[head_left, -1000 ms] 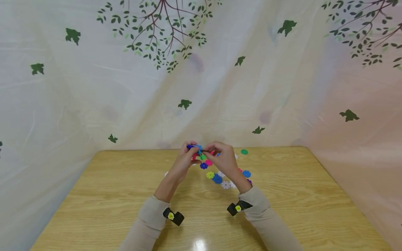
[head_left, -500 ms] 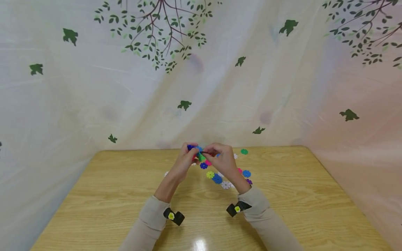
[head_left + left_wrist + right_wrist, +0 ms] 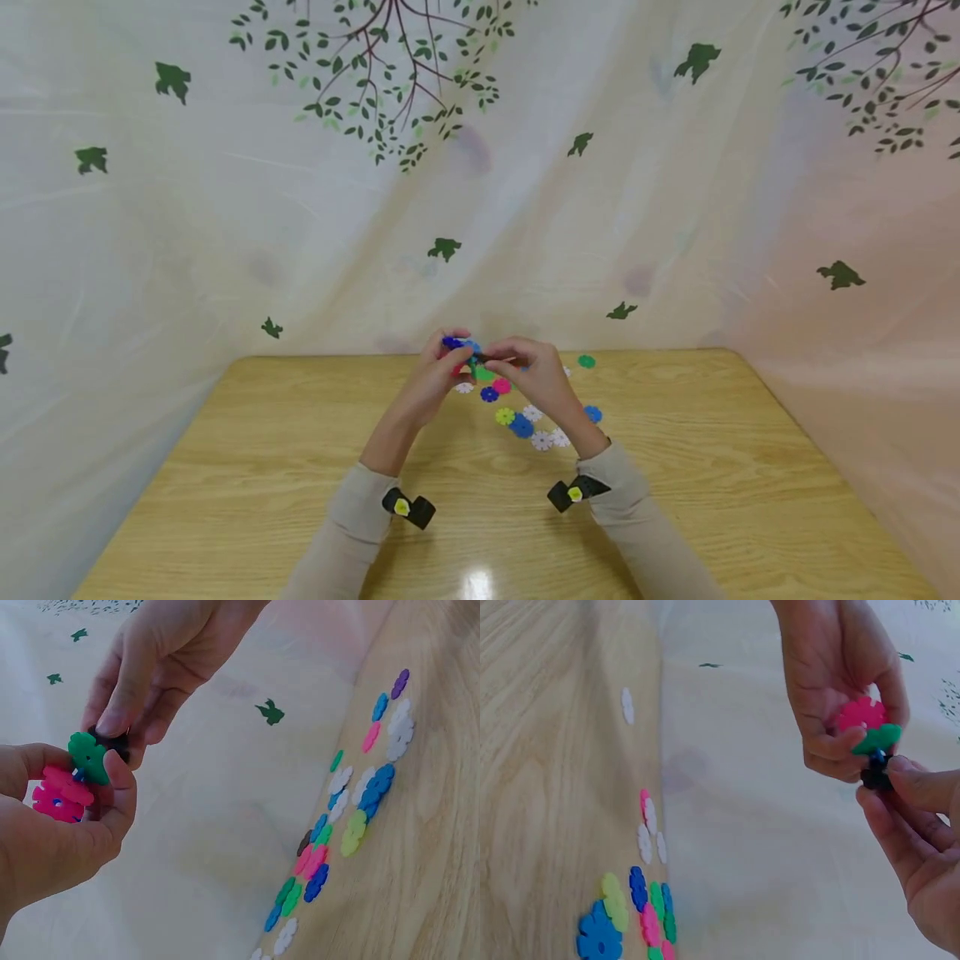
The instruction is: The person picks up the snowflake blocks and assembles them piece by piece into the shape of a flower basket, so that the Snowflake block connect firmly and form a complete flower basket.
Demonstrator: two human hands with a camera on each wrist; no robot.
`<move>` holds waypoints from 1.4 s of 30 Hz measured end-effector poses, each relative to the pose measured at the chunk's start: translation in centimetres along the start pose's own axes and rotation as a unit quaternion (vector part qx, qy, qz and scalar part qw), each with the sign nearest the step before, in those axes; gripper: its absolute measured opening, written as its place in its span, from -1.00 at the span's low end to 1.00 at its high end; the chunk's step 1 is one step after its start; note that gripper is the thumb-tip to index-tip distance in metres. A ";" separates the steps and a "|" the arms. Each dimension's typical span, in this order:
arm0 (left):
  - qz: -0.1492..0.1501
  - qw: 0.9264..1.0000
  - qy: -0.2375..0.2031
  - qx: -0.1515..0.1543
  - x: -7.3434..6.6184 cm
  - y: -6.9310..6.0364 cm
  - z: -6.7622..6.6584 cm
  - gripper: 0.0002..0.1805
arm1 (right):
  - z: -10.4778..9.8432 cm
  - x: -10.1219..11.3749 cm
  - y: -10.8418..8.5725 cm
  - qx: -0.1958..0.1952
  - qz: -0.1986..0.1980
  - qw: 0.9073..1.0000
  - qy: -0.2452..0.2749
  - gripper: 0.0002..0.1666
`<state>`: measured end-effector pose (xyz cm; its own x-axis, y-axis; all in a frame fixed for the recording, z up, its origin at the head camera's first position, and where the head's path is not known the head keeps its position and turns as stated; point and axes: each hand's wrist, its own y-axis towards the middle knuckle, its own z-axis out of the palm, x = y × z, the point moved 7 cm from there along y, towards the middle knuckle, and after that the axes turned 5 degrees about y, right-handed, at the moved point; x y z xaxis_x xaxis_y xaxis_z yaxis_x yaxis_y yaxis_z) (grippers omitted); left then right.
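Above the far part of the table, my left hand [image 3: 429, 382] grips a small cluster of joined snowflake discs. In it are a dark blue disc [image 3: 451, 342], a light blue disc [image 3: 472, 346], pink discs [image 3: 61, 796] and a green disc [image 3: 88, 757]. My right hand [image 3: 536, 377] pinches a black disc [image 3: 875, 777] between thumb and fingers. The black disc touches or nearly touches the cluster beside the green disc; whether its slot is engaged cannot be told. Fingers hide part of the cluster.
Loose discs lie on the wooden table [image 3: 262, 467] under and in front of the hands, among them a yellow one [image 3: 505, 416], a blue one [image 3: 521, 427] and several white ones. A green disc [image 3: 587, 361] lies near the far edge. A printed curtain [image 3: 337, 250] hangs behind.
My left hand has shifted slightly up and left with the cluster. The right hand keeps its pinch on the black disc. The head view has moved a little.
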<state>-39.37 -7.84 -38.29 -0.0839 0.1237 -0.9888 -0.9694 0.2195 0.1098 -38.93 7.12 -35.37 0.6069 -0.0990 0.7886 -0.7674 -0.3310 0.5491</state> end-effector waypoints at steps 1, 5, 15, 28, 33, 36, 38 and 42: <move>-0.003 1.000 -0.006 -0.009 0.0 0.0 -0.2 -0.67 | 0.0 -0.1 0.0 0.011 0.008 1.000 0.004 -0.81; -0.020 0.998 -0.011 -0.051 0.4 0.1 -0.8 -0.62 | 0.2 -0.2 -0.2 0.034 0.020 0.999 -0.001 -0.80; -0.018 1.000 0.011 -0.022 0.4 0.1 0.3 -0.50 | 0.5 -0.9 -0.2 0.070 0.073 0.993 -0.056 -0.90; -0.031 0.998 -0.037 -0.046 -0.1 0.1 -1.1 -0.50 | -1.9 -4.2 -3.3 0.320 0.170 0.921 -0.144 -0.76; -0.038 0.997 -0.045 -0.040 -0.1 -0.1 -1.4 -0.52 | -3.7 -6.4 -5.3 0.332 0.190 0.902 -0.201 -0.77; -0.040 0.997 -0.047 -0.037 -0.1 -0.1 -1.5 -0.51 | -4.1 -7.3 -6.4 0.334 0.200 0.897 -0.211 -0.74; -0.039 0.997 -0.050 -0.036 -0.2 -0.1 -1.4 -0.51 | -4.2 -7.8 -6.8 0.331 0.204 0.897 -0.211 -0.75; -0.039 0.997 -0.053 -0.038 -0.1 -0.1 -1.4 -0.53 | -4.3 -8.5 -7.1 0.318 0.198 0.902 -0.213 -0.80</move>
<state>-39.61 -9.19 -38.33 0.0128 0.2117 -0.9773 -0.9871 0.1585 0.0214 -39.54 14.33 -44.74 0.4395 -0.6343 0.6360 -0.7496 -0.6491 -0.1295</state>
